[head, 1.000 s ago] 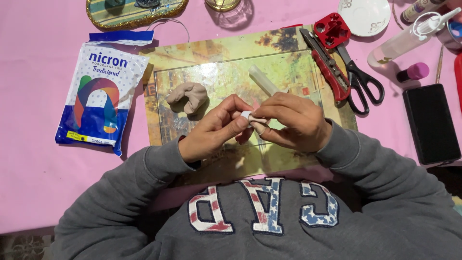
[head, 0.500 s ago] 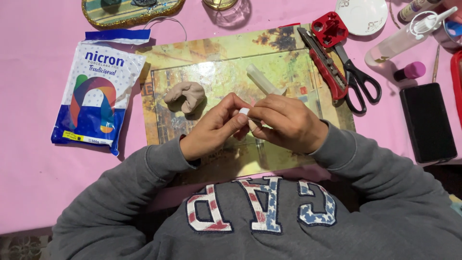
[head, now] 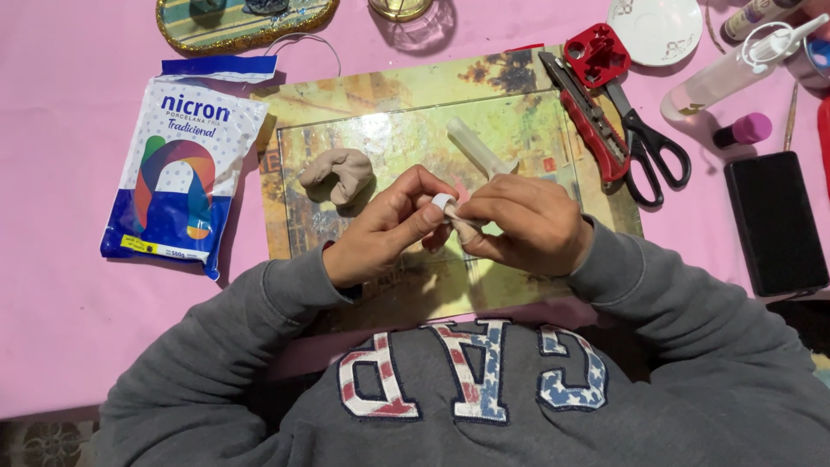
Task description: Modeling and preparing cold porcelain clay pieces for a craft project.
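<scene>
My left hand (head: 389, 229) and my right hand (head: 523, 223) meet above a picture board (head: 363, 104) with a clear sheet on it. Both pinch one small piece of beige clay (head: 451, 211) with a whitish tip, held between the fingertips just above the board. A larger curled lump of beige clay (head: 337, 173) lies on the board to the left of my hands. A translucent roller stick (head: 477, 147) lies on the board just beyond my right hand.
A white and blue clay bag (head: 183, 173) lies left of the board on the pink cloth. Red cutter (head: 586, 117), black scissors (head: 648, 143), a red part (head: 598, 52), a clear bottle (head: 722, 73), a pink cap (head: 745, 130) and a black phone (head: 774, 220) sit to the right.
Both hands stay together on the small clay piece, the fingers shifting slightly as they work it. Nothing else on the table has moved.
</scene>
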